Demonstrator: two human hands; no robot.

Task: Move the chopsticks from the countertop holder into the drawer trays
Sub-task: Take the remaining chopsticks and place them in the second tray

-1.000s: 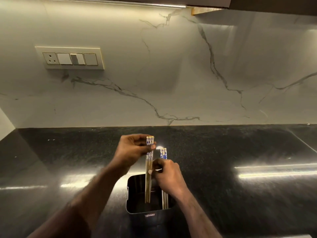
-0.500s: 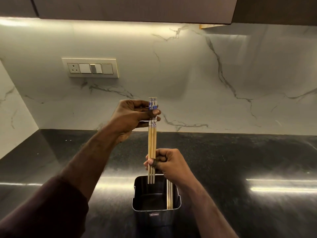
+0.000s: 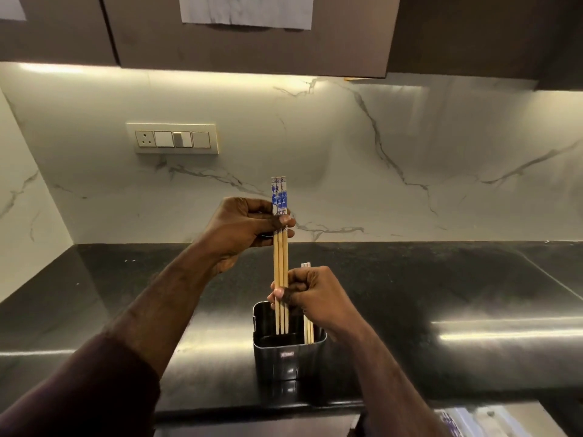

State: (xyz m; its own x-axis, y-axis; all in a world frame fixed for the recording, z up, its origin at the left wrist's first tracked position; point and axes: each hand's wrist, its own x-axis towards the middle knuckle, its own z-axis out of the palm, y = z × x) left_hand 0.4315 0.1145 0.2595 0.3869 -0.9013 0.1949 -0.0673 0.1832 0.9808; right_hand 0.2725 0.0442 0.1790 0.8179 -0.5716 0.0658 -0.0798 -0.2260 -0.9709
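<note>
Black countertop [image 3: 441,279] | chopsticks [image 3: 280,263] upright | pinched by left hand [image 3: 243,225]

You are facing a white marble backsplash [image 3: 410,171] veined in grey, with a cream switch plate [image 3: 172,138] set in its left half above the black countertop [image 3: 441,285]. Dark upper cabinets [image 3: 252,33] hang along the top, a sheet of paper [image 3: 246,11] stuck to one door. Bright light streaks reflect off the countertop's right side.
</note>
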